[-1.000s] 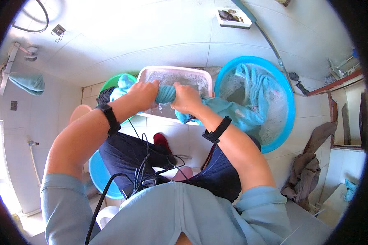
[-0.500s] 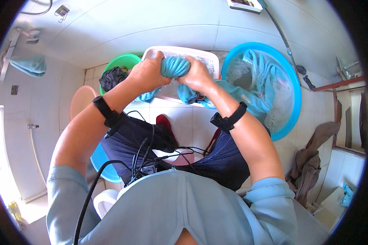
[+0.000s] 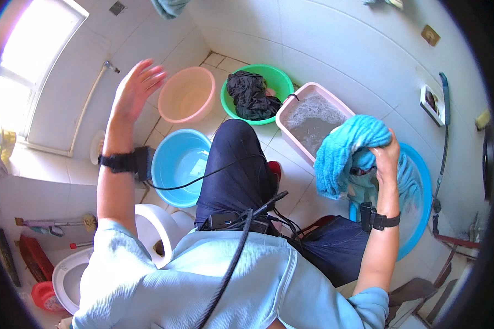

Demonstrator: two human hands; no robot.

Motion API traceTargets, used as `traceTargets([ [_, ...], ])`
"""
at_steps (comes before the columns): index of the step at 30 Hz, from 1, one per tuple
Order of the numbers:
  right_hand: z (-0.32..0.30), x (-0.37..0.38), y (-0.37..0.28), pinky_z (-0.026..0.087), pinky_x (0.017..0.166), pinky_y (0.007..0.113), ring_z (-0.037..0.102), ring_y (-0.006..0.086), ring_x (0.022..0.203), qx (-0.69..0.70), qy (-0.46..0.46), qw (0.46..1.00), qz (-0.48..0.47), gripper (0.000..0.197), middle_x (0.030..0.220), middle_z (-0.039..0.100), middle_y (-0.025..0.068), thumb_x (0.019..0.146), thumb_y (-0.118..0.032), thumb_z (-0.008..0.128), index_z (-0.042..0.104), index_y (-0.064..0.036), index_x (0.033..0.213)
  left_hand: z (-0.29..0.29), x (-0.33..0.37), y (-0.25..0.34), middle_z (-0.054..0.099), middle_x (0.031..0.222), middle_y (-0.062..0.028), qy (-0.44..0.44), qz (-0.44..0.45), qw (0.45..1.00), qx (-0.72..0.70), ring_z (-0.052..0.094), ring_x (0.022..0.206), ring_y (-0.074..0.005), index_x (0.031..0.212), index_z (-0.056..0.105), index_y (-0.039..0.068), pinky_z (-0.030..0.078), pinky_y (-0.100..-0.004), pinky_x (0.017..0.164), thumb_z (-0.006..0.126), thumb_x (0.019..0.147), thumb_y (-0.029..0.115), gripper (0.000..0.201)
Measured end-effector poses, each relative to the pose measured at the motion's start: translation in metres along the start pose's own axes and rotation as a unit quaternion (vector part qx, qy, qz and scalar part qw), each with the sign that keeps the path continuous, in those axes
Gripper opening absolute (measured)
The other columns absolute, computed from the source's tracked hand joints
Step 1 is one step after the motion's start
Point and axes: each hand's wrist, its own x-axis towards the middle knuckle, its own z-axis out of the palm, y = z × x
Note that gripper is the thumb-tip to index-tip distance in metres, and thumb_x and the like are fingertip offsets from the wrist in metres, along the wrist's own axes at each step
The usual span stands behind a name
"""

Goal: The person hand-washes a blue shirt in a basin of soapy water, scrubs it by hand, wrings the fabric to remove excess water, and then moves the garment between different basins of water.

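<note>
My right hand [image 3: 387, 157] grips a bunched, fluffy turquoise cloth [image 3: 343, 156], whether towel or garment I cannot tell. The cloth hangs beside the pink rectangular basin [image 3: 286, 119] of sudsy grey water and over part of the big blue tub [image 3: 420, 233]. Lengths of turquoise fabric show in that tub, and whether they belong to the held cloth is unclear. Raised out to the left, my left hand [image 3: 139, 90] is empty with its fingers apart, somewhat blurred. Nearest to it is the peach basin [image 3: 186, 116], which has nothing visible in it.
Dark cloth [image 3: 251, 96] lies in a green basin [image 3: 280, 77] by the wall. A smaller blue basin [image 3: 158, 178] stands left of my knee, close to a white toilet [image 3: 153, 214]. Black cables [image 3: 241, 236] cross my lap. A hose [image 3: 444, 148] hangs at the right wall.
My left hand has let go of the twisted turquoise cloth and swung far out to the left. My right hand has carried the cloth rightward, where it hangs looser. The view has turned.
</note>
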Motion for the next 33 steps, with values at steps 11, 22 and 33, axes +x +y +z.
traceTargets([
  [11,-0.012,-0.01,0.03,0.046,0.092,0.032,0.059,0.017,0.1,0.02,0.15,0.988,0.019,0.039,0.111,0.064,0.0069,0.076,0.003,0.074,0.063,-0.001,0.113,-0.213,-0.203,-0.319,0.054,0.124,-0.0189,0.488,-0.428,0.743,-0.161,0.055,0.11,-0.0352,0.115,0.05,0.009,0.047,-0.0545,0.087,0.062,0.089,0.034,0.039],
  [22,-0.007,-0.022,0.018,0.047,0.094,0.035,0.061,0.0218,0.104,0.033,0.207,0.977,0.038,0.047,0.119,0.063,0.0105,0.078,-0.001,0.072,0.06,0.0006,0.123,-0.166,-0.284,-0.456,0.06,0.085,-0.0115,0.383,-0.537,0.752,-0.011,0.059,0.068,-0.0295,0.101,0.056,0.005,0.048,-0.0457,0.059,0.063,0.089,0.027,0.026],
  [33,0.065,0.022,-0.068,0.049,0.089,0.033,0.062,0.0198,0.099,0.008,0.146,0.989,-0.025,0.047,0.111,0.065,0.0104,0.073,0.004,0.074,0.06,0.0015,0.118,-0.124,-0.265,-0.481,0.055,0.083,-0.0092,0.418,-0.525,0.712,-0.207,0.054,0.063,-0.0215,0.097,0.051,0.007,0.051,-0.0329,0.053,0.061,0.093,0.014,0.013],
])
